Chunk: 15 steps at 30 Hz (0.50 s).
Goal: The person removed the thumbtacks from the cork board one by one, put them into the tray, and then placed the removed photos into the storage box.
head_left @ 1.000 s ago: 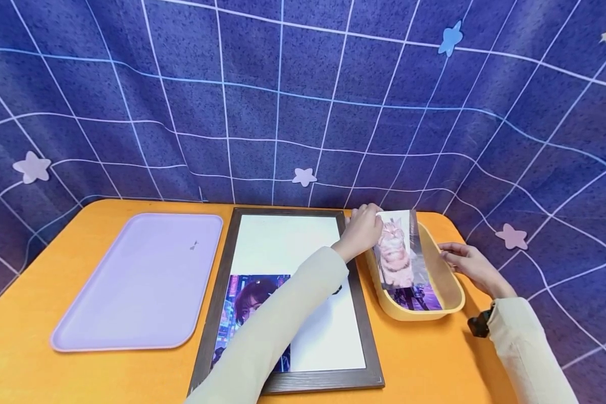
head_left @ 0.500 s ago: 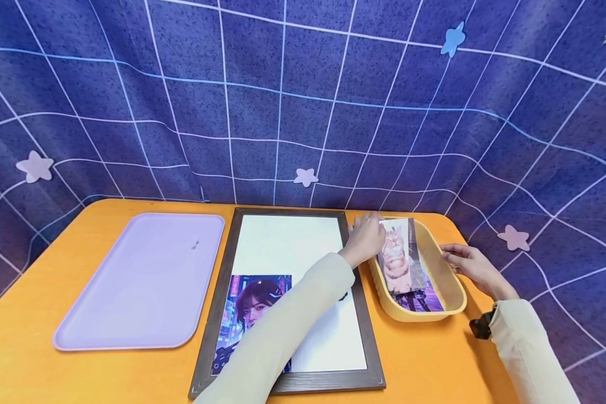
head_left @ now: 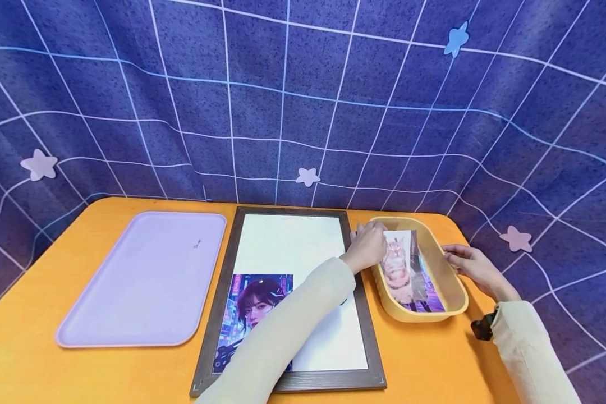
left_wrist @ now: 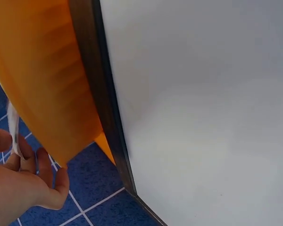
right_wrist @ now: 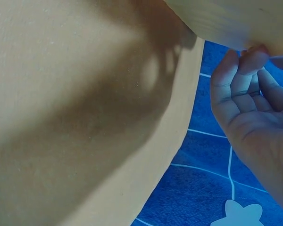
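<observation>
In the head view my left hand pinches the top left corner of a picture card with a pink cat on it. The card lies at a slant inside a yellow basket. Below it shows part of a purple city picture. In the left wrist view that card is seen nearly edge-on between thumb and fingers. My right hand holds the basket's right side. In the right wrist view its curled fingertips touch the basket's outer wall, while the thumb is mostly hidden.
A dark-framed white board lies left of the basket. On its lower left rests a picture of a dark-haired figure, partly covered by my left sleeve. A lilac tray sits farther left on the orange table. Blue starry cloth hangs behind.
My left hand has come down and slightly nearer, lowering the cat card farther into the basket over the city picture. The right hand keeps its place at the basket.
</observation>
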### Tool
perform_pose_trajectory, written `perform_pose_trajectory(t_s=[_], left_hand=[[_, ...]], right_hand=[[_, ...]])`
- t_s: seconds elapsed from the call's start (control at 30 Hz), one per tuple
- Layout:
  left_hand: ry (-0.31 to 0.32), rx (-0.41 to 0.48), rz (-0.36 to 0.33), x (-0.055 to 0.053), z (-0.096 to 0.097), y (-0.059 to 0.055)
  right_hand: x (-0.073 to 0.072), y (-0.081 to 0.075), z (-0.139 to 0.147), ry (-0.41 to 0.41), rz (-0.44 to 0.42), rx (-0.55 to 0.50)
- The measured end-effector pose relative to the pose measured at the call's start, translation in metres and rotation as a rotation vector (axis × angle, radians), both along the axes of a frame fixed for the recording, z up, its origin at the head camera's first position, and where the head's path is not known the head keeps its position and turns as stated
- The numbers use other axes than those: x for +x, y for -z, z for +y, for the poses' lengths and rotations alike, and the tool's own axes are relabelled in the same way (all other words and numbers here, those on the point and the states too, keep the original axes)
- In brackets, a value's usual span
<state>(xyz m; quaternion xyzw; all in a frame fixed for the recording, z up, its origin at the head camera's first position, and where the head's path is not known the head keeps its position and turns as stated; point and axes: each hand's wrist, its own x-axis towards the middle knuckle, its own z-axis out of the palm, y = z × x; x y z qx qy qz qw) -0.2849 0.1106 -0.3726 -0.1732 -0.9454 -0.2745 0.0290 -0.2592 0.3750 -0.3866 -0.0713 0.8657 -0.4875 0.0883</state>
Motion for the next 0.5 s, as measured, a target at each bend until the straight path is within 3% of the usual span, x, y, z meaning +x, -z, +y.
perform_pose_trajectory(t_s=[0.4,0.5], left_hand=[[0.131,-0.191,0.012,0.0048,-0.0059,-0.0002],[0.152,-0.203,0.011,0.0054,-0.0078,-0.0009]], right_hand=[[0.0001,0.0017,0.0006,-0.005,0.011,-0.016],[0.0004,0.0016,0.0005,-0.003,0.013,-0.018]])
